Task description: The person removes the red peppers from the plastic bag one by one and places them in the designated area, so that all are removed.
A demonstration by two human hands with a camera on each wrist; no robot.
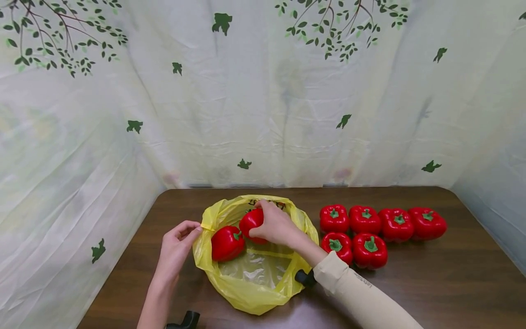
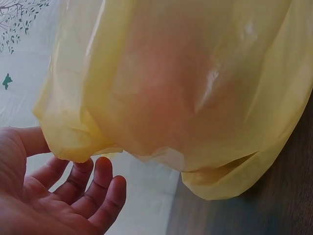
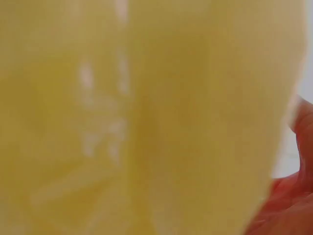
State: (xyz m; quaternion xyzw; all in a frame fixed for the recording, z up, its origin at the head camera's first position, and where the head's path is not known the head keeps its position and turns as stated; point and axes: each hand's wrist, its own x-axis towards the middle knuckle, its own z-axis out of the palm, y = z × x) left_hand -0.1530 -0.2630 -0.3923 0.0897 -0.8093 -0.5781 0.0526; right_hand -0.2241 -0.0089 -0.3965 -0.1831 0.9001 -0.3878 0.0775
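A yellow plastic bag (image 1: 255, 297) stands with its mouth wide on the table. My left hand (image 1: 177, 246) pinches the bag's left rim between thumb and fingers; the left wrist view shows that hand (image 2: 63, 191) at the bag's edge. Inside the bag lies one red bell pepper (image 1: 227, 243). My right hand (image 1: 276, 224) reaches into the mouth and grips a second red bell pepper (image 1: 251, 223) beside the first. In the right wrist view the yellow plastic (image 3: 146, 117) hides most of the scene, and only part of the right hand (image 3: 293, 205) shows at the edge.
Several red bell peppers sit on the table right of the bag: a back row with one at its far end (image 1: 427, 223), and two in front, one (image 1: 370, 251) near the right forearm. The brown table (image 1: 460, 283) meets a pale leaf-print curtain (image 1: 263, 114) at the back.
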